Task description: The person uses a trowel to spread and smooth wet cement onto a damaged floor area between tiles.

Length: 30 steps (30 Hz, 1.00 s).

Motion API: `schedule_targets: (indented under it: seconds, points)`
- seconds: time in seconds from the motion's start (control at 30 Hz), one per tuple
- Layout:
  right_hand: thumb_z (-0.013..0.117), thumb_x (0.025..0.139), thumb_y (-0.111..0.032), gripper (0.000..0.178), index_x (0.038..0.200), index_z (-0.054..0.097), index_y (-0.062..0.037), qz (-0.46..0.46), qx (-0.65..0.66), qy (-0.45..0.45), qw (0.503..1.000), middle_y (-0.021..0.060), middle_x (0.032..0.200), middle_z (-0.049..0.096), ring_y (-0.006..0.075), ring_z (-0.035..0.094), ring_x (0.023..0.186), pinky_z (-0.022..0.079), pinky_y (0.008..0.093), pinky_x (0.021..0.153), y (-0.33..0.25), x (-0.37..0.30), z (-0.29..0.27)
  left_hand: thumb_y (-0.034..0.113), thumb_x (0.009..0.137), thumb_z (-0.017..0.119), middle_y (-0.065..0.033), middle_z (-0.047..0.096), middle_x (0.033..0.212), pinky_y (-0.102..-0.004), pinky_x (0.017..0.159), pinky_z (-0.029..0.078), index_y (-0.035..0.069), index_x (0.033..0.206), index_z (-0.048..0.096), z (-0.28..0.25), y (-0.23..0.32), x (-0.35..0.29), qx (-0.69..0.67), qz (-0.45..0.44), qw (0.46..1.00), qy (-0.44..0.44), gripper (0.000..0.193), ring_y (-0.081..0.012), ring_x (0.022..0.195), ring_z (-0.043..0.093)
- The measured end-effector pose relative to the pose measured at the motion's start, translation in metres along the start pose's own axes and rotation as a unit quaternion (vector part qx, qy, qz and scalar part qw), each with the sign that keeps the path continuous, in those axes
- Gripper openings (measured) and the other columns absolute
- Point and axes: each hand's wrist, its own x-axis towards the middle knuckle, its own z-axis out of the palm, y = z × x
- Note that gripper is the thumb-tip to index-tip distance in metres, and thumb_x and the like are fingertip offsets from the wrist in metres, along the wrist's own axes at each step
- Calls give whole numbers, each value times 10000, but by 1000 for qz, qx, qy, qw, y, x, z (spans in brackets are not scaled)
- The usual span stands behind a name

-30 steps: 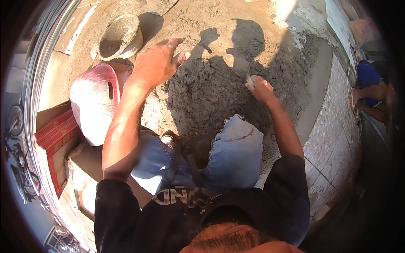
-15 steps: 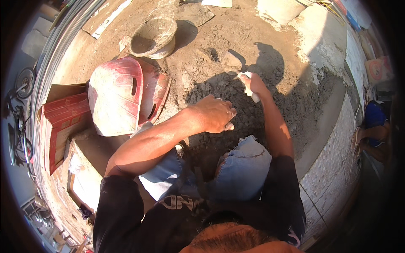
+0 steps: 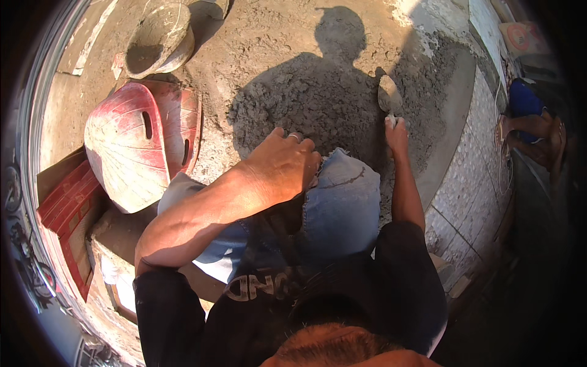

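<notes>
My right hand is closed around the handle of a trowel. The trowel's mortar-smeared blade points away from me, over the wet grey mortar spread on the ground. Beside my denim-covered knee, my left hand is closed with its back up and its fingers curled under. A ring shows on one finger, the fingertips are hidden, and I see nothing held in it.
Red, cement-crusted plastic scoops lean at my left, above a red-edged box. Farther off stands a mortar-coated bucket. A smooth mortar strip borders pebbled tiles on the right. Another person's legs show at the far right.
My view has swung to the right. My right hand and the trowel have moved right, and the blade now points straight ahead. My left hand has drawn back beside my knee.
</notes>
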Motion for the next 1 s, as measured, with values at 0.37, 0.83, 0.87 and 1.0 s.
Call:
schedule_targets:
  seconds: [0.37, 0.83, 0.87, 1.0]
  points:
    - [552, 962, -390, 490, 1171, 474, 46, 179, 105, -91, 974, 297, 1036, 634, 425, 641, 959, 499, 516, 792, 70, -166, 45, 386, 952, 583, -126, 633, 1160, -498, 949, 471, 60, 1228, 598, -64, -24, -8, 24, -162, 982, 94, 428, -340, 1087, 625]
    - [625, 888, -261, 438, 1163, 448, 30, -124, 23, -49, 991, 281, 1102, 597, 487, 618, 977, 498, 551, 845, -71, -40, 60, 536, 948, 520, -144, 618, 1241, -483, 906, 481, 95, 1277, 578, -50, -36, -1, -1, -197, 979, 60, 553, -378, 1067, 623]
    - [621, 898, -248, 428, 1176, 447, 27, -83, 27, -25, 996, 285, 1123, 593, 485, 609, 1015, 493, 543, 869, -52, -26, 53, 538, 947, 519, -140, 617, 1243, -480, 911, 480, 101, 1279, 577, -51, -34, -4, -2, -195, 979, 59, 551, -377, 1068, 623]
    - [607, 920, -237, 462, 1241, 417, 36, 123, 26, -7, 992, 321, 1197, 572, 475, 583, 1109, 475, 533, 922, 30, -13, 12, 543, 945, 519, -126, 612, 1250, -469, 933, 475, 113, 1284, 575, -57, -28, -4, -1, -185, 982, 47, 550, -373, 1079, 618]
